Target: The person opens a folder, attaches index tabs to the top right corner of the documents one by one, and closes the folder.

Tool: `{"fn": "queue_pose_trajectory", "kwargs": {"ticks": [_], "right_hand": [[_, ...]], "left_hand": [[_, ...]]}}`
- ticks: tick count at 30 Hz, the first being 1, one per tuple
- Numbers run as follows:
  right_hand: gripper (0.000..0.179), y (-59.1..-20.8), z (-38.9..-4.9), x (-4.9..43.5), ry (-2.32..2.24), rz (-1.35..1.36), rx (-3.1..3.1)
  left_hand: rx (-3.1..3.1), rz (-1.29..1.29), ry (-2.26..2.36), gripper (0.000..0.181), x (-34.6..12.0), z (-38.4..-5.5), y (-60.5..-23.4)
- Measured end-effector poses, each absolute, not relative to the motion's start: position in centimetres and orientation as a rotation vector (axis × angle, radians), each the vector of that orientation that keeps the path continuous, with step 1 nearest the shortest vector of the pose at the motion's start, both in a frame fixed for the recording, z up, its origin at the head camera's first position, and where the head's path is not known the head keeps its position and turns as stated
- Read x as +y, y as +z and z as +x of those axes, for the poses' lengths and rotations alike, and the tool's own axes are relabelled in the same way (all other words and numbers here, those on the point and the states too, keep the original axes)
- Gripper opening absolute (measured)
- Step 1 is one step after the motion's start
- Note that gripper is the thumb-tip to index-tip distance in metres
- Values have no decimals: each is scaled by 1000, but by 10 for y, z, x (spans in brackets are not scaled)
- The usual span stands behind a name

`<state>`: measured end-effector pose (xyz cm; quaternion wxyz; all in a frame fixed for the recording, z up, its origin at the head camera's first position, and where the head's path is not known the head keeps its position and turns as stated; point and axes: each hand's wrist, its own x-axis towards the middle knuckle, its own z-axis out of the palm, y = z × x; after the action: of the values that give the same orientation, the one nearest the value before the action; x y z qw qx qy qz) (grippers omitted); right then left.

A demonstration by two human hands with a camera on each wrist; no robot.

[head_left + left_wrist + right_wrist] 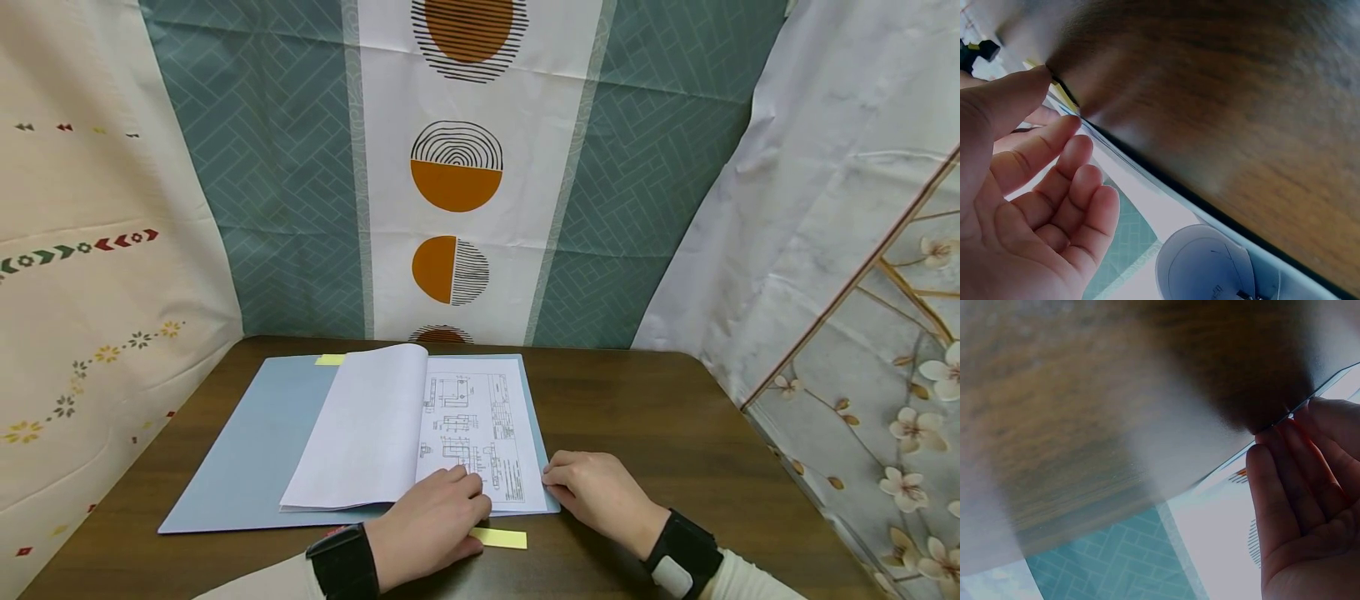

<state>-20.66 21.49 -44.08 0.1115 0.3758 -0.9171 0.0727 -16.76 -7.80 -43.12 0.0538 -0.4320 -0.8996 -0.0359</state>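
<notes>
Seeing blue folder (247,450) spread flat on table (637,417), with drawing sheet (480,400) on its right side and blank page (360,425) curled over leftward, probably to expose the drawing. At near edge with left hand (435,517), fingers loosely bent, thumb apart from index; likely steadying the sheet. Touching folder's near right corner with right hand (600,492), presumably against sliding; can't tell whether pinching it. Noting yellow strip (504,538) by left thumb, yellow tab (330,360) at far edge; likely page markers.
</notes>
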Motion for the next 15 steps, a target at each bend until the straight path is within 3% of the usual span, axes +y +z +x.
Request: {"fn": "queue_pose_trajectory", "kwargs": {"ticks": [15], "right_hand": [[20,-442,-206,215,210,1104,-2683]], "left_hand": [[-2759,-1302,-116,19,-74,-167,-431]]}}
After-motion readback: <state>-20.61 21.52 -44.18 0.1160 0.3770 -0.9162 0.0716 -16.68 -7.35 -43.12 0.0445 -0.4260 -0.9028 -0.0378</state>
